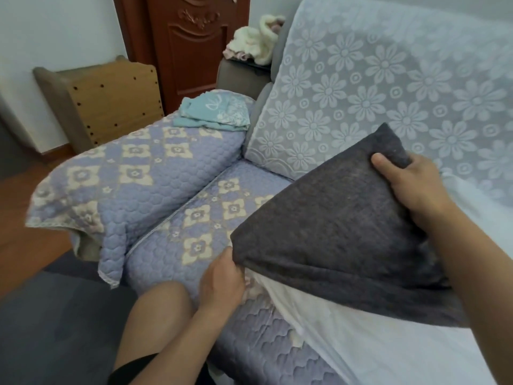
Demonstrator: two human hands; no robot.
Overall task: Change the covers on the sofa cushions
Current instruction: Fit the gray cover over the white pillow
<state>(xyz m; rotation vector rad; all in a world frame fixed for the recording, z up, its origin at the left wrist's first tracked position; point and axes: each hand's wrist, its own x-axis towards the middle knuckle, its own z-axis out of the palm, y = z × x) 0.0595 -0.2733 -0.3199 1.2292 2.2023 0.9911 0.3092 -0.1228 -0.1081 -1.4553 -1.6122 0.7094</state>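
A dark grey cushion cover [341,226] lies partly over a white cushion insert [361,337] on the sofa seat. The insert sticks out of the cover's lower side. My left hand [222,282] pinches the cover's near-left corner. My right hand [410,182] grips the cover's far top corner, thumb on the front. A folded teal cover [213,112] with a white pattern lies on the sofa's left armrest.
The sofa seat [211,218] and armrest [133,176] wear a quilted lilac cover; the backrest [374,87] has white lace. Cream clothes [255,40] are heaped on the far end. A wooden sofa part [111,104] leans by a brown door [188,43]. My knee [158,309] is against the seat.
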